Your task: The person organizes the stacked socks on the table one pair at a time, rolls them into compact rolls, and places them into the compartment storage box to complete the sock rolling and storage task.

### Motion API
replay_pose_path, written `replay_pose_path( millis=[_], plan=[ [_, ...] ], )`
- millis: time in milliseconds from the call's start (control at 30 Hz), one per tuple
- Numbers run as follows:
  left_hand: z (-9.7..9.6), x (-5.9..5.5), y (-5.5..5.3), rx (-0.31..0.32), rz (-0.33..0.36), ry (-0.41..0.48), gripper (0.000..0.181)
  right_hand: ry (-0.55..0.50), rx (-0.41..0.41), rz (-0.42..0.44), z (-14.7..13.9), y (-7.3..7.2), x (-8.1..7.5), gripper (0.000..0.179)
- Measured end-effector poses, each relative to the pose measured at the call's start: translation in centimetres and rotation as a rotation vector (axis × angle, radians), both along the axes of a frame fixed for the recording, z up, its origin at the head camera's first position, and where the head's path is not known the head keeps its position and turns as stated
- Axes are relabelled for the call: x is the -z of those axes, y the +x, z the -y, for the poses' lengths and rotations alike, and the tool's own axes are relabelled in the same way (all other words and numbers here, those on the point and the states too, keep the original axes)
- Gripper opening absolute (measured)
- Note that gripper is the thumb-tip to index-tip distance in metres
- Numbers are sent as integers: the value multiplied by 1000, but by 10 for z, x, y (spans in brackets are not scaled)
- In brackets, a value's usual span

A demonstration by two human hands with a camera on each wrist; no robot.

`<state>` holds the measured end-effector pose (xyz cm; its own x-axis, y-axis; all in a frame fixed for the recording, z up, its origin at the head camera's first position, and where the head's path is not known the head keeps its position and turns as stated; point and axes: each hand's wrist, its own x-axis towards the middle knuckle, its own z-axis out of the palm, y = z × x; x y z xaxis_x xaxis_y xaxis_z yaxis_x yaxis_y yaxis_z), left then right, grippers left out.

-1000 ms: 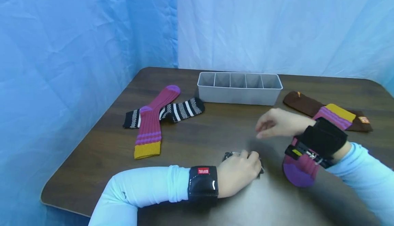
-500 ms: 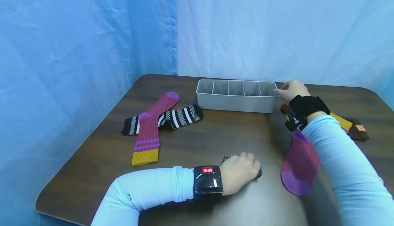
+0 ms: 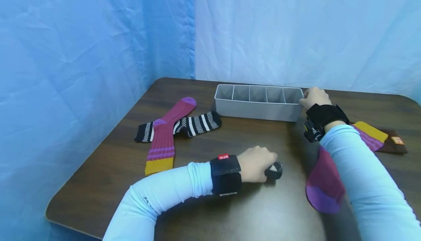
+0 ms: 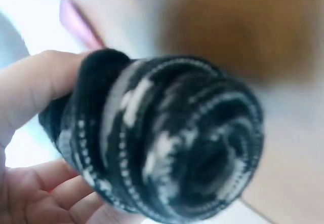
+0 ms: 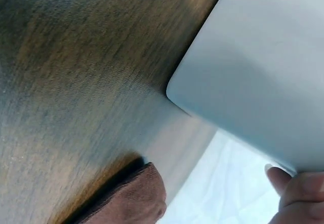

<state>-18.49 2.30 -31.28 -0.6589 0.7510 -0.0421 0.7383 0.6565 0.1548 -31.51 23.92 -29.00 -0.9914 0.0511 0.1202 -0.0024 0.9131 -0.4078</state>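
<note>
My left hand (image 3: 258, 164) grips a rolled-up black-and-white patterned sock (image 4: 167, 143), its coiled end facing the left wrist camera. In the head view only one dark round end shows beyond the fingers. At the back, my right hand (image 3: 315, 98) holds the right end of a grey divided box (image 3: 256, 110), with fingertips (image 5: 298, 188) curled at its edge in the right wrist view. The thumb is hidden there. A brown sock (image 5: 129, 198) lies just beside the box.
To the left, a magenta sock with a yellow cuff (image 3: 161, 135) crosses over a black-and-white sock (image 3: 200, 123). Under my right forearm lies another magenta sock (image 3: 325, 182), crossing the brown one. Blue sheeting (image 3: 98, 33) walls the table.
My right hand has reached back and right, to the box's end. My left hand has gripped the rolled sock from the table and turned, bringing its round end into view.
</note>
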Motion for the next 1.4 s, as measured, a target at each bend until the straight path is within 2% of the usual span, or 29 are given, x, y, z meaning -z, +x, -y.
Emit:
replay_pose_path(
  millis=[100, 200, 300, 367, 467, 533, 633, 733, 933, 1100, 1233, 1333, 1367, 1400],
  plan=[
    [13, -19, -33, -152, 39, 109, 34, 2, 24, 14, -1, 2, 1, 33],
    [33, -47, -73, -336, 21, 294, 33, 0, 42, 6, -1, 3, 0, 32],
    [52, -72, -111, -483, -21, 472, 37, -10, 51, 7, 0, 3, 0, 29],
    [60, -82, -130, -563, -35, 561, 42, -14, 56, 16, 0, 3, -1, 27],
    [66, -82, -150, -656, -49, 626, 43, -20, 60, 34, 2, 5, 0, 27],
    [66, -78, -158, -728, -61, 602, 41, -21, 57, 45, 5, 7, 1, 29],
    [64, -68, -166, -814, -70, 496, 40, -15, 63, 50, 8, 12, 2, 30],
    [61, -60, -170, -860, -70, 380, 44, -17, 65, 60, 9, 15, 2, 30],
    [58, -60, -170, -855, -64, 233, 40, -15, 61, 54, 11, 18, -4, 30],
    [54, -60, -171, -861, -65, 200, 28, -2, 82, 46, 13, 21, -11, 30],
    [50, -47, -179, -852, -99, 170, 20, -5, 72, 47, 15, 23, -13, 32],
    [48, -31, -190, -840, -101, 115, 22, -13, 70, 56, 16, 26, -11, 32],
    [49, -23, -196, -834, -127, 106, 22, -16, 72, 62, 17, 26, -11, 32],
    [49, -19, -199, -831, -130, 94, 21, -16, 77, 64, 17, 27, -10, 32]
  ],
)
